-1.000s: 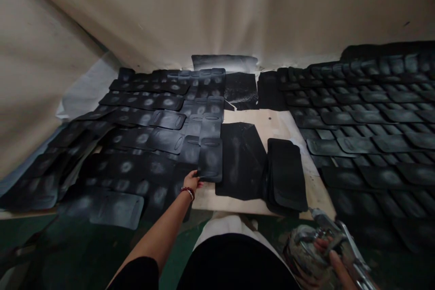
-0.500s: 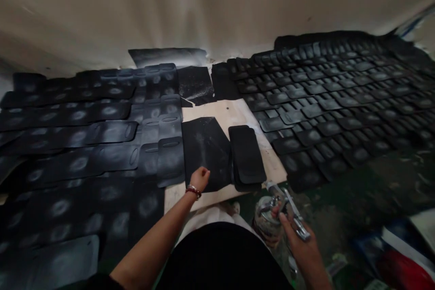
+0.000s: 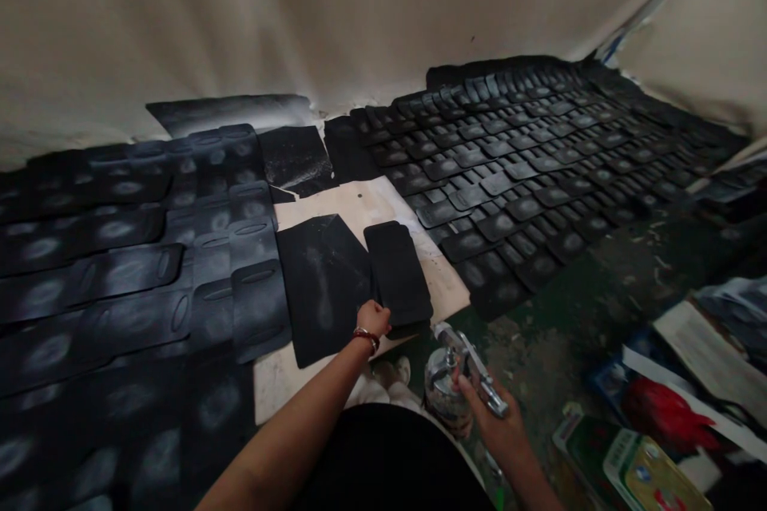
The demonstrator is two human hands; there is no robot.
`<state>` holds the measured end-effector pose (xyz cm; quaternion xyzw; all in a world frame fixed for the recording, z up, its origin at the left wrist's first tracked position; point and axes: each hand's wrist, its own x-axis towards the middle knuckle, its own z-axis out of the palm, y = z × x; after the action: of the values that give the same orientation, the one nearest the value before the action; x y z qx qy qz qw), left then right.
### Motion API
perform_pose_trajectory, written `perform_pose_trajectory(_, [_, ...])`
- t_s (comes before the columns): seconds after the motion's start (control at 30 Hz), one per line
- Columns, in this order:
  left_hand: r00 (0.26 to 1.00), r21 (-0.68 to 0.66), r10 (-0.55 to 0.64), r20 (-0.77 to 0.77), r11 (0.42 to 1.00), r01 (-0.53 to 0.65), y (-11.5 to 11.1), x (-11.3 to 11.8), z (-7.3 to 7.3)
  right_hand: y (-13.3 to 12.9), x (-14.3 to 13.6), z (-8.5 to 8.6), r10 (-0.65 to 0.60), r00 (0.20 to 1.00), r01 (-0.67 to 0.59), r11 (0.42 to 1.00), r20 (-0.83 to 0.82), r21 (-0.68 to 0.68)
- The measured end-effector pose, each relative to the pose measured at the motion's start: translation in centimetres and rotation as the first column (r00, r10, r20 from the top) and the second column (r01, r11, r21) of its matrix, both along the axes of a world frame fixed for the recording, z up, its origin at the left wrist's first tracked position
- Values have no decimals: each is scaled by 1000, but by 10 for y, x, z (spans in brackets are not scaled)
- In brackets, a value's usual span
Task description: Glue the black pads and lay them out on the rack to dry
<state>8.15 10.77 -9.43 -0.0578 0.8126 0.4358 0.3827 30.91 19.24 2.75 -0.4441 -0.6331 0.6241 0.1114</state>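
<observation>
My left hand [image 3: 374, 317], with a red bead bracelet on the wrist, reaches to the near left corner of a small stack of black rounded-corner pieces [image 3: 398, 271] and its fingers close on that edge. The stack lies on a pale board [image 3: 371, 204], beside a flat black sheet [image 3: 323, 283] dusted with white. My right hand [image 3: 494, 423] grips a metal spray gun [image 3: 459, 371] with a round cup, held low in front of my lap, nozzle pointing toward the board.
Rows of overlapping black pieces with whitish sprayed patches cover the floor at left [image 3: 120, 271]. A larger field of black pieces [image 3: 527, 152] spreads at right. A beige cloth wall [image 3: 300, 16] backs everything. Papers and coloured packaging [image 3: 647, 431] lie at lower right on green floor.
My left hand has let go of the sprayed piece at left and moved right to the black stack. The view has swung right. The spray gun has come up closer to centre.
</observation>
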Motion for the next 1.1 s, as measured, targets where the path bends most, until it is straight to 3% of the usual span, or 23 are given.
perform_pose_trajectory(0.13, [990, 77, 86, 108, 993, -95, 1, 6, 3, 2, 0, 3, 21, 1000, -21, 999, 14, 33])
perform_pose_trajectory(0.33, [972, 142, 156, 177, 973, -182, 0, 7, 6, 9, -2, 7, -42, 999, 38, 988, 23, 149])
perform_pose_trajectory(0.53, [966, 194, 174, 193, 958, -211, -2, 9, 5, 6, 10, 10, -14, 999, 12, 999, 44, 41])
perform_pose_trajectory(0.73, [967, 216, 175, 183, 953, -213, -4, 10, 4, 2, 0, 10, 37, 999, -37, 999, 29, 21])
perform_pose_trajectory(0.93, [971, 216, 165, 173, 955, -201, -3, 10, 1, 8, -5, 12, -24, 999, 20, 993, 30, 116])
perform_pose_trajectory(1.1, [966, 222, 178, 189, 950, -219, 5, 12, 1, 10, 3, 16, 47, 998, -49, 998, 44, 49])
